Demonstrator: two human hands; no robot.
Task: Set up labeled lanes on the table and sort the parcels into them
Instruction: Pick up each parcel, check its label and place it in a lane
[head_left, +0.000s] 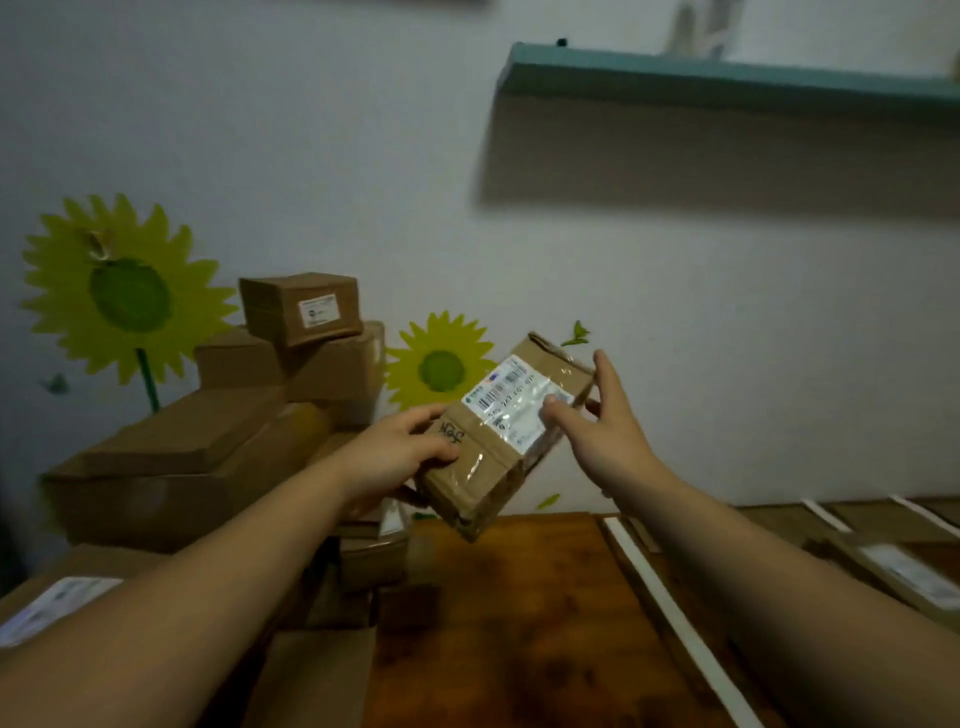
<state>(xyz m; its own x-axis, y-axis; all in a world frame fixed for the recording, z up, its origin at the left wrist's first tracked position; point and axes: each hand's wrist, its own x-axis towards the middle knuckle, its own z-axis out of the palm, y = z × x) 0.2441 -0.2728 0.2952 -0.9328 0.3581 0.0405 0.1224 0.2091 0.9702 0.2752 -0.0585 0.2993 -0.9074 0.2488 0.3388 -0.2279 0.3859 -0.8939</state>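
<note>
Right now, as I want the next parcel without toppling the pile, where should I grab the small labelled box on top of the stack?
Likely by its two end faces, from above: the small box sits topmost on the stack, nothing over it, both ends clear, so a straight lift should not drag the boxes under it.

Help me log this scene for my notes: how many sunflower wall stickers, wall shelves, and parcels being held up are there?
Sunflower stickers: 2
Wall shelf: 1
Held parcel: 1
Total: 4
</note>
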